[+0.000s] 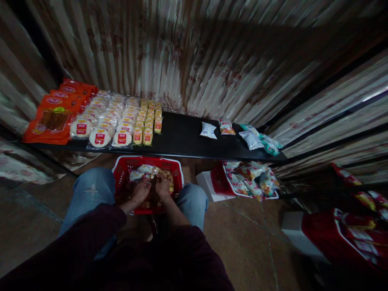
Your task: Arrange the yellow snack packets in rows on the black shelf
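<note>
Packets (142, 171) lie against left hand (141, 190) and right hand (163, 187); I can't tell either grip's closure.

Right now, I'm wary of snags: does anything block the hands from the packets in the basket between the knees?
Nothing visible does: the left hand and right hand are both inside the red basket, at the packets. What lies beneath is hidden.

We see a dim scene, with a bright streak between the curtain folds (376, 95) at right; the corners sink into shadow, and the edges look stretched and smeared.
</note>
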Tool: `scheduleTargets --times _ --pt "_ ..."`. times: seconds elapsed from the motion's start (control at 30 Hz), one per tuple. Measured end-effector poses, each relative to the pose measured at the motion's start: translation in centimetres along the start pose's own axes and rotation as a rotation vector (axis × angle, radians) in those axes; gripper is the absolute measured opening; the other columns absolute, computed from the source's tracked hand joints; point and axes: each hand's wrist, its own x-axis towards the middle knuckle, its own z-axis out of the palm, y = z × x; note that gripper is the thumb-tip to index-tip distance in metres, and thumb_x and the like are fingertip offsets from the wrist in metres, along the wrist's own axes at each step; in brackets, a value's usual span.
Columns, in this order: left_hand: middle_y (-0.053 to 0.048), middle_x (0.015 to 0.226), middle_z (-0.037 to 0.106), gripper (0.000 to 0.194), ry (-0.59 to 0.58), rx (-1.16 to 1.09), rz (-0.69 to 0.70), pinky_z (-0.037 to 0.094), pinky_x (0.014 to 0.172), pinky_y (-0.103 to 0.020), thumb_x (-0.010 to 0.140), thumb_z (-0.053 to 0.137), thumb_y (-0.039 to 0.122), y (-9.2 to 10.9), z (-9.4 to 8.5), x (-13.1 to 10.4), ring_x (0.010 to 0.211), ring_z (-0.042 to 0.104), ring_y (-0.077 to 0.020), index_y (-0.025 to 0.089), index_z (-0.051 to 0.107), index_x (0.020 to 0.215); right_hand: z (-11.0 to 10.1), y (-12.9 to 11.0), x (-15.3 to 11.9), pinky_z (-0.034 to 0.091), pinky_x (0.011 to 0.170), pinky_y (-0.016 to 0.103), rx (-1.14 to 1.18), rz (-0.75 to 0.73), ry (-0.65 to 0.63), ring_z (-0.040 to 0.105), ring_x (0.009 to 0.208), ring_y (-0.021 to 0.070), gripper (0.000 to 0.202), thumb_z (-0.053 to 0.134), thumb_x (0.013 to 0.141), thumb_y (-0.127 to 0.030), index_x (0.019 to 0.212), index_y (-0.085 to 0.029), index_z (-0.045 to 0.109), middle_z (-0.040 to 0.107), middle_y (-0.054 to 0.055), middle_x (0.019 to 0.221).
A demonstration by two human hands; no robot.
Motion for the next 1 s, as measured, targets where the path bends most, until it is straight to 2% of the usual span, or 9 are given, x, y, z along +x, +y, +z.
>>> scheduleTargets --times 0.1,0.23,0.3,0.47,0.57,0.77,0.9,1.0 --pt "-0.014 0.125 0.062 0.041 -0.003 -0.009 -0.125 0.041 0.097 -0.027 0.081 0.046 0.013 -0.3 0.2 1.0 0.113 0.059 -0.0193 0.011 0.057 0.12 -0.2 -0.1 0.2 0.044 0.095 0.028 -0.064 0.089 -0.012 0.064 0.103 0.0182 0.038 0.046 0.077 -0.004 0.108 -0.014 0.066 0.069 0.011 0.108" --pt "-0.012 0.134 0.056 0.048 -0.003 -0.059 -0.107 0.038 0.098 -0.025 0.079 0.046 0.009 -0.4 0.8 2.6 0.12 0.053 -0.0175 0.013 0.052 0.127 0.1 -0.1 0.3 0.045 0.095 0.029 -0.033 0.139 -0.045 0.064 0.104 0.0191 0.04 0.046 0.079 -0.008 0.114 -0.016 0.064 0.069 0.009 0.111" --pt "-0.012 0.134 0.055 0.046 -0.008 -0.079 -0.101 0.038 0.099 -0.025 0.08 0.047 0.009 -0.2 1.2 3.5 0.121 0.053 -0.0176 0.014 0.054 0.125 0.3 0.0 0.4 0.045 0.097 0.03 0.021 0.174 -0.057 0.063 0.106 0.0196 0.042 0.047 0.079 -0.011 0.118 -0.016 0.063 0.068 0.009 0.113" --pt "-0.02 0.127 0.058 0.039 0.004 -0.116 -0.153 0.039 0.097 -0.031 0.082 0.047 0.016 0.0 2.6 5.7 0.119 0.055 -0.0242 0.008 0.057 0.118 0.6 0.2 1.0 0.043 0.098 0.034 0.128 0.243 -0.102 0.062 0.108 0.0223 0.045 0.049 0.078 -0.012 0.122 -0.016 0.06 0.067 0.009 0.114" --pt "-0.017 0.118 0.064 0.03 0.007 -0.171 -0.146 0.041 0.094 -0.029 0.081 0.047 0.015 -0.1 3.1 6.4 0.113 0.058 -0.022 0.011 0.063 0.106 1.0 0.3 1.3 0.042 0.098 0.033 0.176 0.251 -0.124 0.062 0.106 0.0205 0.042 0.05 0.078 -0.013 0.117 -0.018 0.062 0.068 0.007 0.111" --pt "-0.01 0.12 0.065 0.034 0.081 -0.332 -0.124 0.044 0.095 -0.027 0.078 0.046 0.011 -0.1 3.2 5.6 0.112 0.058 -0.0173 0.016 0.063 0.107 1.9 0.6 1.5 0.041 0.097 0.033 0.376 0.323 -0.001 0.061 0.104 0.0193 0.029 0.055 0.079 -0.025 0.106 -0.023 0.065 0.069 0.004 0.107" --pt "-0.012 0.122 0.064 0.037 0.098 -0.422 -0.1 0.043 0.097 -0.028 0.078 0.045 0.011 0.8 2.9 4.2 0.111 0.059 -0.0169 0.012 0.061 0.112 1.8 0.3 1.3 0.046 0.085 0.03 0.487 0.427 0.038 0.064 0.092 0.0195 0.026 0.058 0.076 -0.03 0.1 -0.022 0.065 0.07 0.003 0.097" --pt "-0.011 0.117 0.066 0.037 0.094 -0.515 -0.055 0.043 0.099 -0.031 0.077 0.046 0.011 1.7 2.7 3.0 0.109 0.06 -0.0184 0.012 0.063 0.109 1.4 -0.1 0.9 0.048 0.077 0.027 0.578 0.445 0.044 0.065 0.084 0.0182 0.021 0.058 0.076 -0.03 0.093 -0.021 0.065 0.071 0.003 0.089"
